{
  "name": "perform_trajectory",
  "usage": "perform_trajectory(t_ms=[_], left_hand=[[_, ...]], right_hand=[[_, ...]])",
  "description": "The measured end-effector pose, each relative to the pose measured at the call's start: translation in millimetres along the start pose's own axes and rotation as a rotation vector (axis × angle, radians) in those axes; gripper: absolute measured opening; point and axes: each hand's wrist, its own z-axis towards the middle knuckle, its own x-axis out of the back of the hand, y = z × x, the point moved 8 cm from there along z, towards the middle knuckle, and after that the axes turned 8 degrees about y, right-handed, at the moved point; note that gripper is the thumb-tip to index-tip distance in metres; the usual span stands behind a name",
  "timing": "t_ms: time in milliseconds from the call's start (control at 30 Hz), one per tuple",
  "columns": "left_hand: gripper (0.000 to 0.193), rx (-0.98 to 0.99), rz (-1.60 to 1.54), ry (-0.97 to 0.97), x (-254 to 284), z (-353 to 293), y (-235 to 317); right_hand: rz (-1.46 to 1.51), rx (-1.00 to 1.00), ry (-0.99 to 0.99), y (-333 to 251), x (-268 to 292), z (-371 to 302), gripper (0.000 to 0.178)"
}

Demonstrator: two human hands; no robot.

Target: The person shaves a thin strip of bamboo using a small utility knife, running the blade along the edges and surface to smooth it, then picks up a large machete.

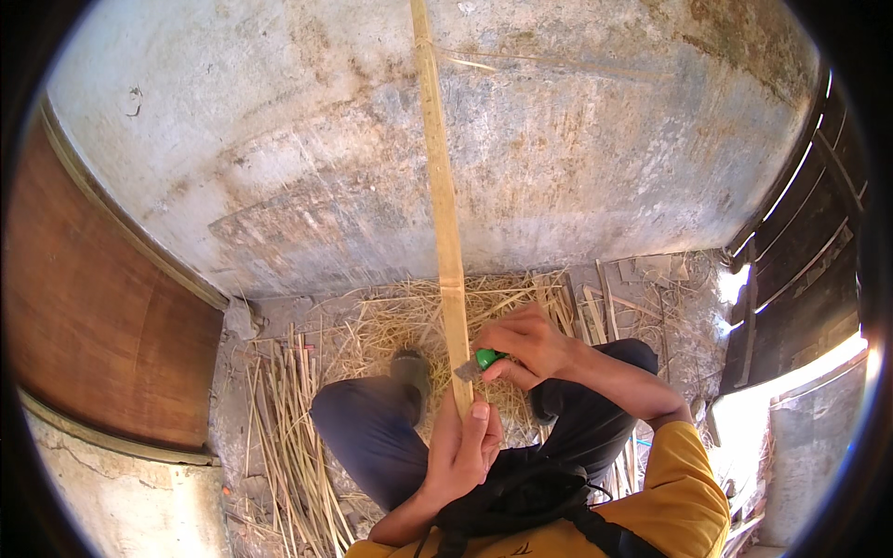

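A long, flat bamboo strip (439,177) runs from my lap up past the wall, with a darker joint partway along it. Its near end is gripped by my left hand (462,448), the thumb lying along the strip. In my right hand (528,342) is a knife (486,358) with a green handle, fingers closed round it. The short grey blade lies against the strip, just above my left hand. A thin curled sliver (468,63) hangs off the strip near its far end.
Pale shavings (400,312) cover the floor between and beyond my legs. Several thin bamboo sticks (284,437) lie in a bundle at left, and more slats (595,307) lie at right. A stained wall (326,167) stands ahead, a brown wooden panel (112,298) at left.
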Motion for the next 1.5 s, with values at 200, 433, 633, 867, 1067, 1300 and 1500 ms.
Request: perform_trajectory(t_ms=[200, 433, 633, 867, 1067, 1300, 1500], left_hand=[[0.022, -0.003, 0.01, -0.011, 0.0, -3.2, -4.9], [0.022, 0.027, 0.022, 0.024, 4.8, -5.4, -8.9], [0.015, 0.116, -0.027, -0.016, -1.9, -28.0, -33.9], [0.015, 0.055, 0.18, -0.11, -0.6, -18.6, -31.9], [0.017, -0.143, 0.307, 0.039, 7.8, -10.9, -16.3], [0.011, -0.235, 0.35, 0.038, 34.9, -2.7, -22.1], [0.022, -0.031, -0.025, 0.088, 62.5, -5.2, -18.6]], right_hand=[[-0.057, -0.025, 0.021, 1.4, 0.0, 2.4, 0.036], [-0.05, -0.052, 0.032, 4.9, -2.2, 5.1, 0.035], [-0.177, -0.464, 0.247, 58.7, 41.2, 9.5, 0.044], [-0.136, -0.491, 0.357, 69.3, 70.4, -3.8, 0.047], [-0.115, -0.269, 0.239, 41.2, 44.3, -3.9, 0.065], [-0.22, -0.523, 0.101, 56.3, 74.9, 10.4, 0.033], [-0.344, -1.043, 0.139, 176.1, 160.8, -116.6, 0.032]])
